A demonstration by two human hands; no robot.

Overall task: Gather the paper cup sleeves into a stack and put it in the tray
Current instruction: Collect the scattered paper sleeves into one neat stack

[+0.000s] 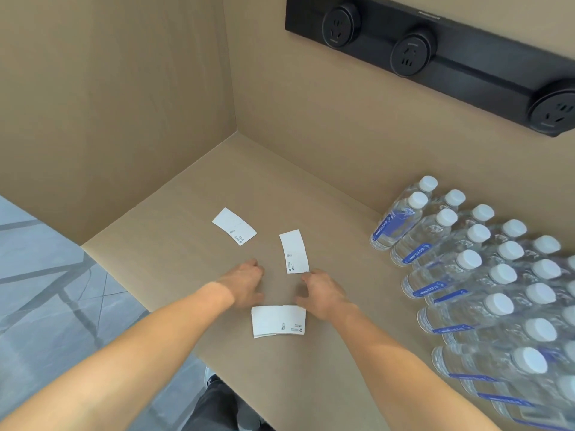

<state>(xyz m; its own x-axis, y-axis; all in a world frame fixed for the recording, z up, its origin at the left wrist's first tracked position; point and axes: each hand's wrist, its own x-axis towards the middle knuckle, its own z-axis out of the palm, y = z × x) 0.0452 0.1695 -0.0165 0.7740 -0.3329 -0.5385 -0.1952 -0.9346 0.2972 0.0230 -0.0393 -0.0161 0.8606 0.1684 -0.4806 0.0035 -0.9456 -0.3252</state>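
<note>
Both hands are seen reaching forward over a tan countertop (193,206). Nothing is held by the left hand (247,286), whose fingers are curled loosely downward just left of the sleeves. Nothing is gripped by the right hand (323,295) either; its fingers are bent, with the thumb touching the far right corner of the nearest sleeve (278,321), which lies flat between the wrists. A second sleeve (294,251) is laid just beyond the right fingertips, and a third sleeve (234,225) lies farther away to the left. Rows of capped water bottles (485,275) are packed along the right. A black socket strip (435,54) is mounted on the far wall.
</note>
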